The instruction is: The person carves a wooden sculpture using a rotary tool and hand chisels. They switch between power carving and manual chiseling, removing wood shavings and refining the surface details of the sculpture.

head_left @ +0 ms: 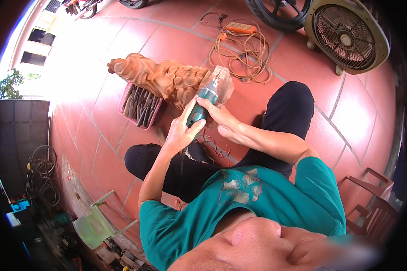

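Observation:
A green rotary tool (pixel 198 113) with a silver nose and a thin bit is between my hands, pointing away from me. My left hand (pixel 181 134) wraps its rear body, thumb along the side. My right hand (pixel 218 116) closes on its right side, nearer the nose. Past the tool lies a carved wooden sculpture (pixel 156 77) on its side, reddish brown and deeply worked. Its pale block-shaped base (pixel 228 83) is at the right end, with the bit over or against it; contact cannot be made out. Part of the base is hidden behind the tool.
A pink basket (pixel 122 101) of carving chisels (pixel 140 106) stands left of the sculpture. An orange power strip (pixel 241 28) with tangled cord (pixel 246 61) lies beyond. A box fan (pixel 346 38) stands far right. Wood shavings (pixel 219 142) lie between my legs. Chairs flank me.

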Action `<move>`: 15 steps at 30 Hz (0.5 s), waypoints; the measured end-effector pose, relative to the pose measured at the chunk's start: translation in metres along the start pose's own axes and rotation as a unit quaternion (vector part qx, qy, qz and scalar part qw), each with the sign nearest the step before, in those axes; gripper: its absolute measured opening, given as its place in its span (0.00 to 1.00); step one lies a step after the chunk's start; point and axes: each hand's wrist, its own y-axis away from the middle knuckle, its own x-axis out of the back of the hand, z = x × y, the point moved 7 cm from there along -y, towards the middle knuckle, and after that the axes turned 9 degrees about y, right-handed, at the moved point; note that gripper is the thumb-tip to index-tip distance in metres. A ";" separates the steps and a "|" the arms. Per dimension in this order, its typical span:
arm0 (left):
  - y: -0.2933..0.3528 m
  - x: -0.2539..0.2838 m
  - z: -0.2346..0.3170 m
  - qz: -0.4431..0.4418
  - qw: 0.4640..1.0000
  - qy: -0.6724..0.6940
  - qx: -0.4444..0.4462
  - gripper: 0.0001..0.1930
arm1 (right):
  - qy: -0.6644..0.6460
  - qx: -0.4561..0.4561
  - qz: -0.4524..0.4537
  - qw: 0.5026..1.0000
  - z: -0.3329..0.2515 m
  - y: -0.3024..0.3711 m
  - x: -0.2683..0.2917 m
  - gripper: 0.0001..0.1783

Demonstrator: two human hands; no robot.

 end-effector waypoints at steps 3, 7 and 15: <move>0.003 -0.008 -0.005 0.020 0.999 -0.038 -0.026 0.37 | 0.019 -0.004 0.004 1.000 0.011 -0.007 0.012 0.33; 0.001 -0.009 -0.008 0.008 0.999 -0.024 0.020 0.37 | 0.026 0.006 0.016 1.000 0.016 -0.017 0.019 0.33; -0.001 -0.006 -0.005 -0.008 0.997 -0.046 -0.064 0.36 | 0.012 -0.005 -0.001 1.000 0.010 0.002 0.012 0.34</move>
